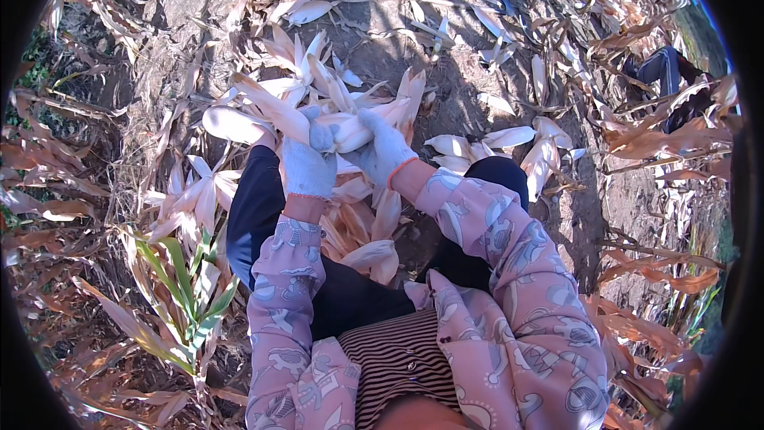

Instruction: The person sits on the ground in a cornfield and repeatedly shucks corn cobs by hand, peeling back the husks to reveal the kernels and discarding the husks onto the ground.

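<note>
In front of my knees I hold an ear of corn [348,135] in its pale dry husk, with both hands in white gloves. My left hand [312,163] is closed around its left side, and long husk leaves stick out past the fingers. Against its right side my right hand [380,147] grips with bent fingers. How much of the kernels shows cannot be made out. Beneath and beyond my hands lies a heap of peeled-off husks [298,72], and more husks [370,259] lie between my legs.
Loose husks [541,151] lie to the right of my knee. A plant with green leaves [187,295] stands at the lower left. Dry stalks and leaves [660,139] cover the right side, where another person's leg [664,72] shows. Bare soil [398,28] lies ahead.
</note>
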Motion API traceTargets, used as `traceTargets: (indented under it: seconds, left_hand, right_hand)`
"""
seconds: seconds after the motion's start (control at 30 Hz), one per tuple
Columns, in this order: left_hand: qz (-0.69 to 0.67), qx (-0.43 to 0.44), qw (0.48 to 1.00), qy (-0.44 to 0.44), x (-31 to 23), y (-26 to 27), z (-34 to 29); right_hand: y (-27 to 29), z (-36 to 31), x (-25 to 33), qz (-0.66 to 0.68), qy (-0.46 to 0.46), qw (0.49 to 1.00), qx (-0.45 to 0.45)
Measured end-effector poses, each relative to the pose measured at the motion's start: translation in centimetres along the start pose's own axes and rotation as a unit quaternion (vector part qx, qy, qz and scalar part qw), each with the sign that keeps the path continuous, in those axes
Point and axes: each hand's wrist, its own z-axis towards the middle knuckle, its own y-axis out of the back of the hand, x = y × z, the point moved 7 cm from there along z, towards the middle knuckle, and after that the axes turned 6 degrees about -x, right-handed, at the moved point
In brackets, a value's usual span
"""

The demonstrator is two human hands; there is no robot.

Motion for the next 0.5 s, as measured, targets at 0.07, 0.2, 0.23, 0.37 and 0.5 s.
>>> traceTargets:
  seconds: [0.07, 0.2, 0.23, 0.37, 0.5]
  left_hand:
    - [-0.219, 0.039, 0.965, 0.139, -0.2, -0.8, 0.0]
    - [-0.481, 0.046, 0.826, 0.290, 0.7, -1.7, -0.1]
    - [-0.507, 0.043, 0.798, 0.323, 0.8, -1.7, -0.3]
    - [-0.443, 0.097, 0.779, 0.433, 0.4, -2.5, -4.5]
    - [-0.289, -0.086, 0.861, 0.410, 3.3, 0.3, -3.8]
  right_hand:
    - [-0.3, -0.1, 0.4, -0.001, 0.013, 1.000, 0.011]
    - [-0.6, 0.0, 0.8, -0.019, 0.022, 0.999, 0.032]
    - [-0.6, 0.2, 1.0, -0.029, 0.026, 0.999, 0.037]
    - [-4.9, -1.9, 6.2, -0.457, 0.251, 0.848, 0.093]
    - [-4.9, -2.6, 6.9, -0.363, 0.212, 0.898, 0.128]
